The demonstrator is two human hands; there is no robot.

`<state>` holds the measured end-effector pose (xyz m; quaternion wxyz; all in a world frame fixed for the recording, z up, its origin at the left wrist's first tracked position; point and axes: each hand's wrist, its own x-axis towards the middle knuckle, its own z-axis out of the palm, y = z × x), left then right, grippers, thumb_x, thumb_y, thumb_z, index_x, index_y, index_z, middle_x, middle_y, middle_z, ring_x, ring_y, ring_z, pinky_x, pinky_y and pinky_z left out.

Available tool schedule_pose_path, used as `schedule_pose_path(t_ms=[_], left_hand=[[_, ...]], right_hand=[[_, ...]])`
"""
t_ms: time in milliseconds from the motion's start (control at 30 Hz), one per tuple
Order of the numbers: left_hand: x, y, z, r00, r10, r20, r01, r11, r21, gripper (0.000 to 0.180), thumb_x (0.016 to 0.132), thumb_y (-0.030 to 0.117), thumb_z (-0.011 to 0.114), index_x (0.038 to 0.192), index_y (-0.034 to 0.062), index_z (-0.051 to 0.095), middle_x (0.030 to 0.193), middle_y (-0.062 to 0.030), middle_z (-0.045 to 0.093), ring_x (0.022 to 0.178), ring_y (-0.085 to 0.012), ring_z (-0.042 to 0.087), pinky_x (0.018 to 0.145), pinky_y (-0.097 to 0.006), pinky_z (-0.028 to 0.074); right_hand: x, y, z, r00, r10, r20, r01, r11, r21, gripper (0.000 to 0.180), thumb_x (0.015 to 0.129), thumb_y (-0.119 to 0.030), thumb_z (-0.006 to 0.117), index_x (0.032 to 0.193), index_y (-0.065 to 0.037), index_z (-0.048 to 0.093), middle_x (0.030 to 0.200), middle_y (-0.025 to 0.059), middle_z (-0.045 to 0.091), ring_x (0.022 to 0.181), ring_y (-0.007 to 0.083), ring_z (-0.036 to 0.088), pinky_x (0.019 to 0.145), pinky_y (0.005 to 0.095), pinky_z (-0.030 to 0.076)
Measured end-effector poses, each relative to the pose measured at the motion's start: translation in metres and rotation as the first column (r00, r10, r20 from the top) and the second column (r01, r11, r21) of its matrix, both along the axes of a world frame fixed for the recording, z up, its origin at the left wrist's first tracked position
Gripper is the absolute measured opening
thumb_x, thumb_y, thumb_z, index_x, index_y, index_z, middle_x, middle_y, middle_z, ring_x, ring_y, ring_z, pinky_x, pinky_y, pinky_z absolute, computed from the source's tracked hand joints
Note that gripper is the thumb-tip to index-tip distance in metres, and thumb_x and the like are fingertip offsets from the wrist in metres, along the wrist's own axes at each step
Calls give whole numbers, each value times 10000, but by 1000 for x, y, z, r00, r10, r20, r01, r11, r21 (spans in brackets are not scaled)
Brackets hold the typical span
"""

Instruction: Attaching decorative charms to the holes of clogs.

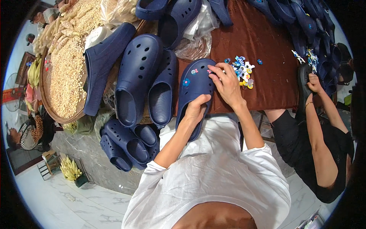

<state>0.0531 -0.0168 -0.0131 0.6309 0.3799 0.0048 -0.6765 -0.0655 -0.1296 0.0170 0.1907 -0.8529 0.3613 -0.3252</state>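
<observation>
A navy blue clog [192, 91] with holes in its upper rests at the table's near edge, toe pointing away from me. My left hand [197, 108] is closed around the right side of its opening. The thumb and fingers of my right hand [228, 87] pinch a small pink shoe charm [209, 71] at the right of the toe. A blue flower charm [186, 82] and a small white-and-pink charm [194, 71] sit on the upper. Just right of the toe lies a pile of colourful charms [246, 71], with a single blue charm [259, 61] apart from it.
More navy clogs [139, 65] crowd the left, with others [127, 143] lower down. A round tray of pale kernels [63, 86] stands beyond them. Crumpled clear plastic [194, 46] lies on the brown cloth [274, 86]. At right, a co-worker's hands [314, 84] hold a dark clog near piled clogs [305, 23].
</observation>
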Motion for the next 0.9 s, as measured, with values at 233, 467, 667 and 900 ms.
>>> schedule_pose_path(t_ms=[233,467,667,900], left_hand=[[-4,5,-15,996,-79,-50,73,991,-114,75,784,-8,620,799,56,658,796,1,621,742,-101,564,752,-273,437],[-7,9,-24,988,-154,0,152,981,-120,137,786,34,626,922,41,629,849,5,595,740,-111,568,696,-279,476],[-4,8,-34,987,-159,-29,154,979,-134,81,778,18,629,845,60,643,818,17,597,737,-101,562,716,-272,467],[-5,10,-35,988,-142,-57,136,986,-98,101,766,21,670,857,60,647,847,13,606,764,-103,568,765,-272,465]], right_hand=[[6,-2,3,998,-16,56,17,1000,-26,281,822,-192,733,1008,-22,610,964,116,568,906,313,562,797,414,460],[15,-3,-6,984,-174,33,167,973,157,275,823,-201,727,870,-38,510,841,113,520,787,315,540,711,430,435],[22,4,-18,959,-262,104,256,964,70,219,828,-109,685,795,-36,481,732,88,518,673,294,545,608,420,438],[4,10,-30,877,-381,292,246,879,409,287,848,-123,727,731,-33,482,640,37,487,573,112,466,530,283,400]])
